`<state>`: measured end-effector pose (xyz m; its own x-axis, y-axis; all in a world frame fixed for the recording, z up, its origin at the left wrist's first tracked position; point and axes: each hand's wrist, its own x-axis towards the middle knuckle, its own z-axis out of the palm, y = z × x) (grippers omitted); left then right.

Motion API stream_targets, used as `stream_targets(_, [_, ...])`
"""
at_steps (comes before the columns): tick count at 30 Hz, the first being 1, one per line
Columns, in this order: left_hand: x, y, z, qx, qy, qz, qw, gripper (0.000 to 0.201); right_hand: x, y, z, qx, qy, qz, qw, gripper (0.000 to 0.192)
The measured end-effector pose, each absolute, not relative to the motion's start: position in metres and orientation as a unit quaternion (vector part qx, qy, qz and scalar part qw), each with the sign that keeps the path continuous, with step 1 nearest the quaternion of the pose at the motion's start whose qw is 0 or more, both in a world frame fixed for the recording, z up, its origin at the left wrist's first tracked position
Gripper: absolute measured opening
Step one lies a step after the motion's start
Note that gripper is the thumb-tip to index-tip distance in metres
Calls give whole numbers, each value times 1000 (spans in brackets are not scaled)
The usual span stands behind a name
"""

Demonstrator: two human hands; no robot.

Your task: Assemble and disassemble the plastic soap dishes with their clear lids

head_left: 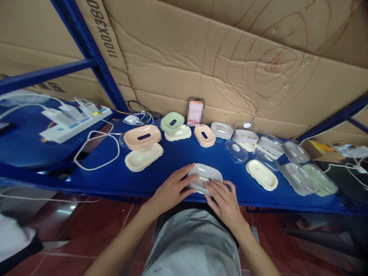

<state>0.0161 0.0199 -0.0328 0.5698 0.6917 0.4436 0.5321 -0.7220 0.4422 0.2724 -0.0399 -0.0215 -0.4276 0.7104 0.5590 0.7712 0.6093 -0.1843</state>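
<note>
I grip a grey soap dish between both hands at the near edge of the blue tabletop. My left hand curls its fingers on the dish's left rim, and my right hand presses fingers on its near side. Just beyond my left fingers sits an empty cream tray, with a peach lid behind it.

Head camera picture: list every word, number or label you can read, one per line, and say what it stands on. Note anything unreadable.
"1100X380": black print on the cardboard sheet behind the blue post; the print runs past the top edge.
Card standing at the back of the blue shelf: blurred, unreadable.
Power strip labels: too small to read.
Box at the right: print too small.
</note>
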Motion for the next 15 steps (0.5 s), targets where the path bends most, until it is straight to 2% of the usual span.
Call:
stream_targets(8, [17,20,-32,880,356,293,115,41,305,-20,-17,-441,-857,-2,266,44])
stream_targets(12, [20,17,-28,868,381,300,110,37,345,25,-18,-587,-756,-73,281,55])
stream_targets(15, [21,15,-27,845,408,322,126,34,362,50,-28,-645,-711,-105,260,64])
